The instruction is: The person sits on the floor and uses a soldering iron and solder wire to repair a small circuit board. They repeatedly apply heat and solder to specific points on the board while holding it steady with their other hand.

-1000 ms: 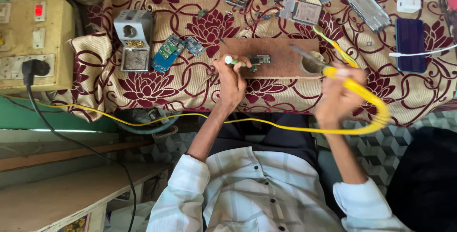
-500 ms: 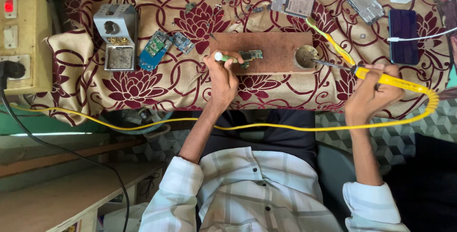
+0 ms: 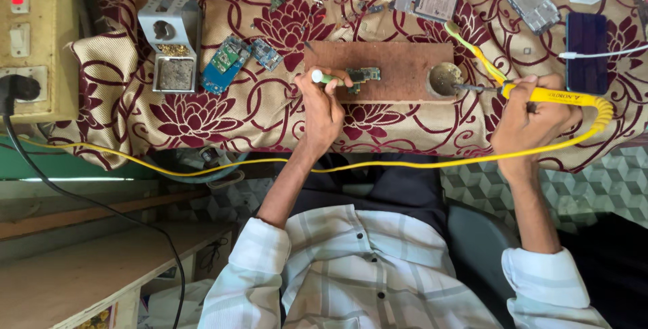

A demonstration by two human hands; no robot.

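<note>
The left hand is closing its fingers around a green-handled tool, pressing toward the small circuit board lying at the centre of the wooden block. The right hand is gripping the yellow soldering iron, its tip dipping into the round tin at three o'clock of the board. Judging by this, the tip is only being prepared; the joint work on the board looks not yet done.

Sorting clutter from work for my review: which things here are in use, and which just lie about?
In use: left hand, green-tipped tool, small circuit board, wooden block; right hand, yellow soldering iron, round tin.
Lying about: blue boards, iron stand, dark phone.
</note>
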